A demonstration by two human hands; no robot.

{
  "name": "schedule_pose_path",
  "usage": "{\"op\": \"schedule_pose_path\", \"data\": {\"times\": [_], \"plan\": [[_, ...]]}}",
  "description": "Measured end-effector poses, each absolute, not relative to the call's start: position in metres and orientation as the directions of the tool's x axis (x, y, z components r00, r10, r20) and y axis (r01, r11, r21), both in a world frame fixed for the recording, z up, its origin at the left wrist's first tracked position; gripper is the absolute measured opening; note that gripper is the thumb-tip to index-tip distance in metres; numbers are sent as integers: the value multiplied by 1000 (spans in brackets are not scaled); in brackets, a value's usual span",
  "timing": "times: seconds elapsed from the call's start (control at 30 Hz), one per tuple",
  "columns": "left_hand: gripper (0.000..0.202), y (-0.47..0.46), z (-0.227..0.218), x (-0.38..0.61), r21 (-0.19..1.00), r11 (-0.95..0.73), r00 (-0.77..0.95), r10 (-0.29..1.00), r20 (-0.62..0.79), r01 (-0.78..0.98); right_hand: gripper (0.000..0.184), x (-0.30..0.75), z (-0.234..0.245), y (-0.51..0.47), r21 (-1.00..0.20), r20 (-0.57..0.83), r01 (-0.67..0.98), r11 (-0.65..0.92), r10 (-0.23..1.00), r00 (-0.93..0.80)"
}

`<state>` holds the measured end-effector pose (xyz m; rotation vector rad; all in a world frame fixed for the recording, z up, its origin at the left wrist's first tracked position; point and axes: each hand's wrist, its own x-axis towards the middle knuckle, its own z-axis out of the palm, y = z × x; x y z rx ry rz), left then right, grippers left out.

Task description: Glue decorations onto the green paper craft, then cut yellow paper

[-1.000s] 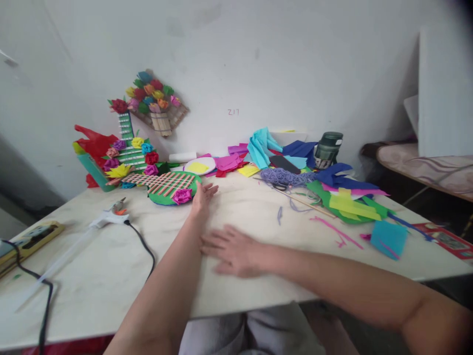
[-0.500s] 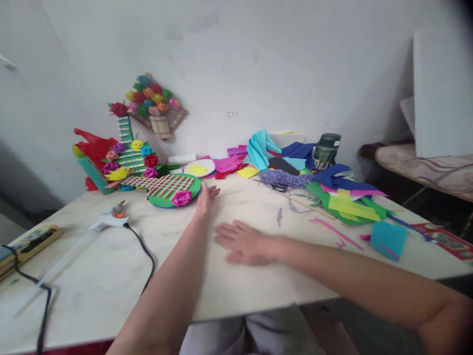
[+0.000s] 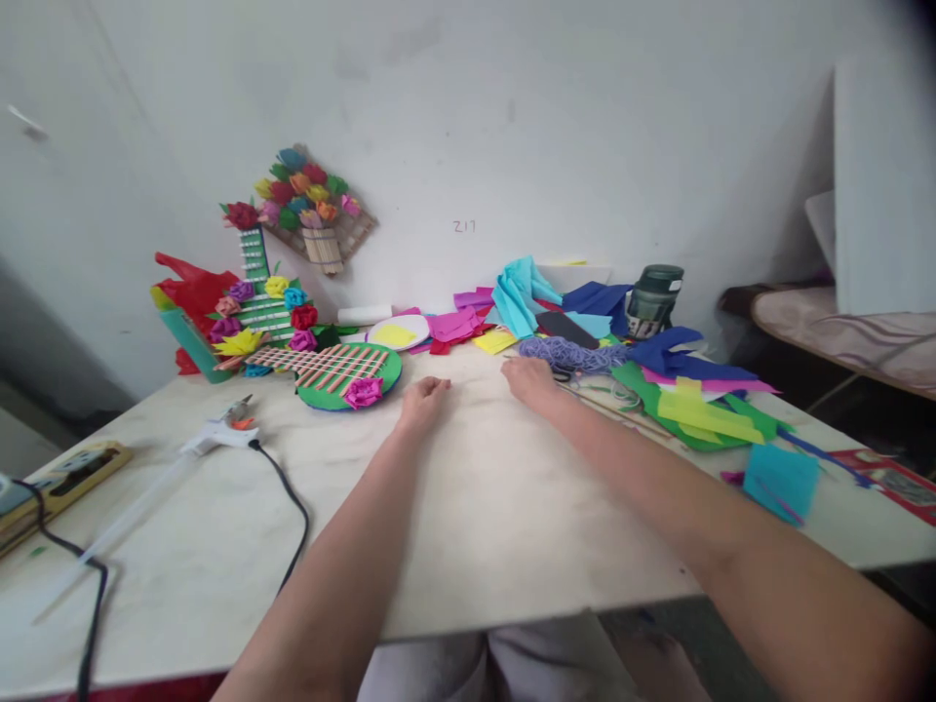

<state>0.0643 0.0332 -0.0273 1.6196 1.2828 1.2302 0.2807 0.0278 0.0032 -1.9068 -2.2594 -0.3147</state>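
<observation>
My left hand (image 3: 424,402) rests on the table with its fingers curled in; nothing shows in it. It is just right of a green guitar-shaped craft (image 3: 314,398) with crossed thin sticks and a magenta paper flower (image 3: 364,392). My right hand (image 3: 529,380) is closed near the bundle of purple yarn (image 3: 574,355), its fingertips turned away. What it grips, if anything, is hidden. Beside it lie scissors (image 3: 562,376), partly covered, and a thin wooden stick (image 3: 621,414) along my forearm.
A white glue gun (image 3: 223,432) with a black cord and a power strip (image 3: 62,487) lie at left. A flower-covered guitar craft (image 3: 263,307) stands behind. Coloured paper (image 3: 523,292), a dark bottle (image 3: 654,300) and green and yellow sheets (image 3: 706,414) line the back and right.
My right hand has moved forward and right from the table's middle, and its spread fingers have closed. My left hand has curled its fingers and shifted slightly away from the guitar craft.
</observation>
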Motion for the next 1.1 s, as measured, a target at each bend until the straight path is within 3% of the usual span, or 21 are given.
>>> {"op": "schedule_pose_path", "data": {"times": [0.1, 0.27, 0.4, 0.57, 0.73, 1.1], "plan": [[19, 40, -26, 68, 916, -204, 34, 978, 205, 344, 34, 252, 4, 30, -47, 239, 996, 73, 969, -60], [15, 60, -21, 72, 966, -57, -78, 994, 79, 250, 29, 237, 2, 51, -423, 238, 906, 26, 968, 83], [25, 68, -21, 80, 992, -91, -146, 984, 102, 84, 22, 233, -11, 66, -687, 258, 713, 142, 964, 57], [34, 73, -23, 96, 990, -123, -68, 991, 118, -75, 17, 226, -20, 72, -898, 145, 416, 141, 989, -23], [36, 83, -26, 100, 975, -151, 7, 988, 154, -164, 23, 224, -18, 76, -969, 113, 216, 124, 992, -63], [29, 87, -29, 83, 949, -117, 191, 965, 178, -293, 13, 229, -23, 92, -970, 107, 207, 131, 987, -121]]}}
